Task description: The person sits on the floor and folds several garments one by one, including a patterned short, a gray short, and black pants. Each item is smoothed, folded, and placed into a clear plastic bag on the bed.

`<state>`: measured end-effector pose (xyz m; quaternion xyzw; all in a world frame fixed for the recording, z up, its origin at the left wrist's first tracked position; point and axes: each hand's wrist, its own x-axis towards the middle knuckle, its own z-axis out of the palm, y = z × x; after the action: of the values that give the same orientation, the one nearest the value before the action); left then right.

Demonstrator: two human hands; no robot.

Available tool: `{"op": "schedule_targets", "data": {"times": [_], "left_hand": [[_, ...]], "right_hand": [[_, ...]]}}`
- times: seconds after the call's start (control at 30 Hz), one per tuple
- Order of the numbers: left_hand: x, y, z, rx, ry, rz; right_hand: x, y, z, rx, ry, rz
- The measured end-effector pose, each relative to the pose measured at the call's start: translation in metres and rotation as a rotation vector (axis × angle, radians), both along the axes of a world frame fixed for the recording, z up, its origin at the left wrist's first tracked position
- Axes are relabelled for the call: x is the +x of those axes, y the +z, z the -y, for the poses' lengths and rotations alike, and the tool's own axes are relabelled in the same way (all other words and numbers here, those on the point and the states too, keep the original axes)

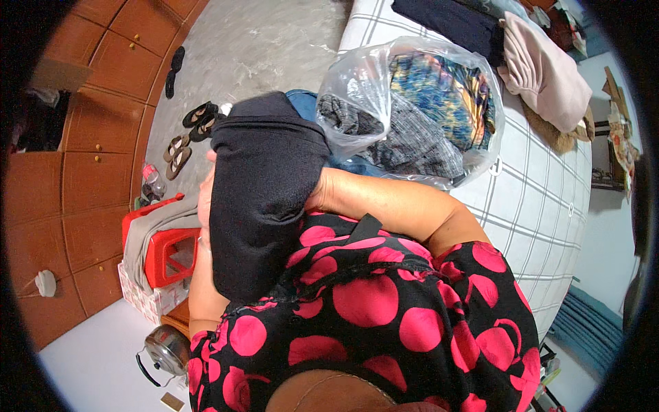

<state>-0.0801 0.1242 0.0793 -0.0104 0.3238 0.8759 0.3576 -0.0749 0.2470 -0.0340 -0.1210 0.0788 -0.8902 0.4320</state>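
A folded black garment (262,180) is bundled in front of my chest, its cloth doubled over near the far end. My left hand (205,198) presses along its left side, with a fingertip showing at the upper edge. From the other side my right hand (315,195) supports the bundle; its fingers are hidden by the cloth. Just beyond my right forearm, a clear plastic bag (355,77) holds a grey patterned garment (417,139) and a blue and yellow patterned one (437,92). Blue denim (302,103) shows between the bundle and the bag.
The bag rests on a bed with a white checked cover (535,170). A pink garment (545,72) and dark cloth (453,26) lie farther back. To the left are a red plastic stool (167,255) draped with grey cloth, a kettle (167,347), shoes (177,159) and wooden cabinets (98,180).
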Motion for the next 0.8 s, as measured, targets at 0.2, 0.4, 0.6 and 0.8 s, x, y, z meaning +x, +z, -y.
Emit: {"op": "schedule_targets", "data": {"times": [0.2, 0.4, 0.6, 0.8], "left_hand": [[-0.004, -0.003, -0.030, -0.794, 0.228, -0.870], [-0.010, -0.002, -0.069, -0.668, 0.265, -0.863], [0.005, -0.023, -0.119, -1.029, -0.111, -1.758], [-0.018, -0.062, -0.140, -0.990, -0.058, -1.587]], "right_hand": [[0.033, 0.001, -0.057, 0.032, -0.325, 0.166], [0.094, 0.080, -0.137, 0.381, -0.709, 0.454], [0.132, 0.138, -0.261, 0.856, -1.580, 0.303], [0.086, 0.102, -0.274, 1.987, -1.912, -0.645]]}}
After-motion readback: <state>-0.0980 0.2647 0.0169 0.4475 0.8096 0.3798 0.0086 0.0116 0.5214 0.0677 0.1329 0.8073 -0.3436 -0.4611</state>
